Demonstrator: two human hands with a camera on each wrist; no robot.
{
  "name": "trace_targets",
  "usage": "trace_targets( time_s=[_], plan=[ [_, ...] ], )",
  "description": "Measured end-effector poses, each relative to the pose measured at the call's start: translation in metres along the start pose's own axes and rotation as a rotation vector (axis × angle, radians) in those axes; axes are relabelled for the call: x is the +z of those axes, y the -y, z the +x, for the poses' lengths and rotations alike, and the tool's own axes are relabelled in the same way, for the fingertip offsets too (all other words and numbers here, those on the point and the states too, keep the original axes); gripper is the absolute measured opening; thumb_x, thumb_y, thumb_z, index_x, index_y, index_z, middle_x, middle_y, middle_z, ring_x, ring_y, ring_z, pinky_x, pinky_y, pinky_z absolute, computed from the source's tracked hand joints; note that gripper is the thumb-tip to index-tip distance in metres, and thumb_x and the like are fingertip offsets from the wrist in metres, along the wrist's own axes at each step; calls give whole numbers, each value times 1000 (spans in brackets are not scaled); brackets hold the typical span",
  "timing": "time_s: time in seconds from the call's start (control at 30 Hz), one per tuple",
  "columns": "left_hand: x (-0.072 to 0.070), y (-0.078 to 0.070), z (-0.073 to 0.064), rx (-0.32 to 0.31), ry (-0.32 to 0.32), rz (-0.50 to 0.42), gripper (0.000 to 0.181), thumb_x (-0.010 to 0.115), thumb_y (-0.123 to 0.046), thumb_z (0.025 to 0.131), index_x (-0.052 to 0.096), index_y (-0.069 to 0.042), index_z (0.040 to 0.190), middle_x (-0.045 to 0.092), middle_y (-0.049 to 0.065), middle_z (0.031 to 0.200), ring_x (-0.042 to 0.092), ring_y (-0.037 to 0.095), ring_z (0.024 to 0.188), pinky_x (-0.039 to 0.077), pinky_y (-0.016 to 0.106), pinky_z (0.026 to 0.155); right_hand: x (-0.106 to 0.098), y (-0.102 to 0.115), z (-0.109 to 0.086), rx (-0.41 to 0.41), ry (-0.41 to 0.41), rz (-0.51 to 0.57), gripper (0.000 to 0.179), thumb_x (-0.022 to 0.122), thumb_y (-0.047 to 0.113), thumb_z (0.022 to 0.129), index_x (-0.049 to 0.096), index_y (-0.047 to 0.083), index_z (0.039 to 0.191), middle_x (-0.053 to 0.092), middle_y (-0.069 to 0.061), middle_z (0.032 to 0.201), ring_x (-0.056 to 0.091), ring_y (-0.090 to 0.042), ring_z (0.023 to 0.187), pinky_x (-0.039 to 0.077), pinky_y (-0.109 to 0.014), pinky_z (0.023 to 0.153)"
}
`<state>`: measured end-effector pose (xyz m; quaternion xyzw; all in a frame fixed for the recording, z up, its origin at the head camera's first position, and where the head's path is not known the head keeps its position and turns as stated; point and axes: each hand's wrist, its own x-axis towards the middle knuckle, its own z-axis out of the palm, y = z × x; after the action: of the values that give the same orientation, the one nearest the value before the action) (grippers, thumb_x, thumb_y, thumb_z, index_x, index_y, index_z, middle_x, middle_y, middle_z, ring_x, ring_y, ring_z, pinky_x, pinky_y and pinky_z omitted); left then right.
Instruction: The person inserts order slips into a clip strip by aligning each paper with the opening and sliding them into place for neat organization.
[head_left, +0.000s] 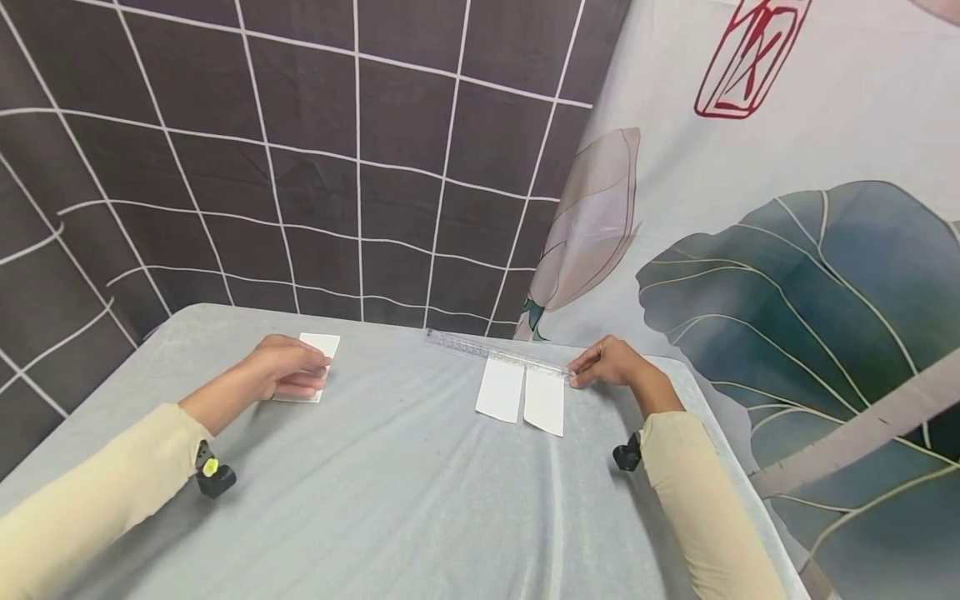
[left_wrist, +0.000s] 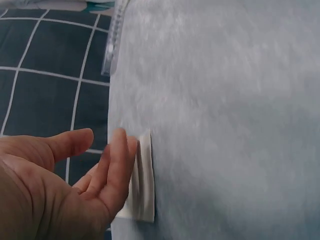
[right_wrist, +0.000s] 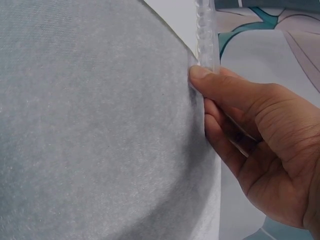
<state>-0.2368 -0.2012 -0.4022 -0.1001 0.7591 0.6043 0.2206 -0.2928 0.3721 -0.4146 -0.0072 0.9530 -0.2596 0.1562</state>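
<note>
My left hand (head_left: 288, 365), its fingers extended and thumb held apart, rests beside a small stack of white paper pieces (head_left: 320, 343) at the table's far left. In the left wrist view the fingertips are right at the paper (left_wrist: 145, 180) and partly cover it. At the far right, my right hand (head_left: 609, 362) pinches one end of a clear plastic ruler (head_left: 465, 343) between thumb and fingers. Two white paper strips (head_left: 501, 387) (head_left: 544, 400) lie side by side, their upper ends at the ruler. The right wrist view shows the ruler's bumpy edge (right_wrist: 205, 35) next to one strip's corner.
A pale grey cloth (head_left: 390, 483) with soft creases covers the table. Behind it hangs a dark curtain with white grid lines (head_left: 315, 192). A white curtain with large leaf prints (head_left: 795, 283) hangs along the right side. Small black cameras sit at both wrists.
</note>
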Motion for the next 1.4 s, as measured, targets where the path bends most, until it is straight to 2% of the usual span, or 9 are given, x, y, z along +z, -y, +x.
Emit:
trace_targets(
  time_s=[0.27, 0.53, 0.77, 0.87, 0.93, 1.03, 1.1, 1.2, 1.4],
  plan=[
    [-17, 6, -1, 6, -164, 122, 29, 76, -15, 103, 65, 1, 125, 73, -13, 76, 70, 2, 71, 68, 21, 66, 0, 0, 0, -3, -4, -4, 31, 101, 18, 84, 91, 12, 112, 88, -5, 104, 70, -20, 99, 60, -33, 90],
    [-30, 12, 2, 3, -228, 132, 38, 75, -16, 104, 63, 6, 133, 71, -16, 75, 68, -1, 72, 67, 20, 67, 0, -1, -1, -8, -3, 2, 30, 101, 17, 84, 91, 12, 112, 88, -4, 104, 69, -19, 97, 57, -29, 86],
    [-24, 12, 8, 14, -315, 184, 47, 82, -14, 97, 65, 8, 135, 62, -12, 68, 59, 2, 66, 60, 18, 59, -1, -2, -3, -11, -9, -1, 29, 101, 18, 84, 91, 12, 110, 88, -4, 103, 69, -18, 97, 59, -31, 87],
    [-15, 12, 11, 10, -376, 267, 57, 87, -13, 90, 66, 8, 140, 63, -4, 78, 54, 8, 65, 52, 20, 57, -1, -3, -4, -13, -12, -1, 28, 101, 18, 84, 91, 12, 110, 88, -4, 103, 70, -18, 98, 60, -33, 89],
    [-9, 12, 11, 11, -404, 313, 63, 90, -11, 86, 65, 7, 141, 69, 9, 96, 56, 14, 71, 49, 22, 59, 0, -3, -4, -15, -11, 0, 28, 100, 18, 85, 91, 12, 111, 88, -4, 104, 71, -18, 99, 61, -34, 92],
    [-1, 13, 10, 16, -428, 348, 66, 90, -8, 82, 65, 6, 142, 67, 29, 132, 62, 29, 94, 51, 27, 70, 1, -4, -4, -20, -8, 3, 29, 100, 17, 85, 91, 11, 111, 89, -5, 105, 71, -18, 101, 62, -36, 94],
    [1, 14, 9, 21, -437, 352, 67, 89, -5, 81, 65, 6, 142, 60, 34, 149, 61, 39, 113, 52, 30, 80, 2, -4, -4, -25, -5, 5, 29, 100, 17, 85, 91, 11, 112, 89, -5, 106, 71, -19, 101, 61, -36, 95],
    [3, 15, 9, 31, -437, 323, 70, 86, -1, 80, 62, 7, 145, 55, 37, 156, 56, 47, 130, 51, 33, 88, 3, -4, -4, -33, -2, 0, 30, 100, 18, 84, 91, 11, 112, 89, -6, 106, 71, -19, 101, 61, -35, 94],
    [4, 15, 11, 58, -417, 274, 70, 83, 4, 83, 60, 8, 149, 58, 39, 150, 62, 46, 123, 51, 27, 79, 2, -3, -5, -40, -2, -10, 29, 100, 18, 85, 91, 11, 111, 89, -6, 106, 73, -20, 103, 63, -39, 95]
  ],
)
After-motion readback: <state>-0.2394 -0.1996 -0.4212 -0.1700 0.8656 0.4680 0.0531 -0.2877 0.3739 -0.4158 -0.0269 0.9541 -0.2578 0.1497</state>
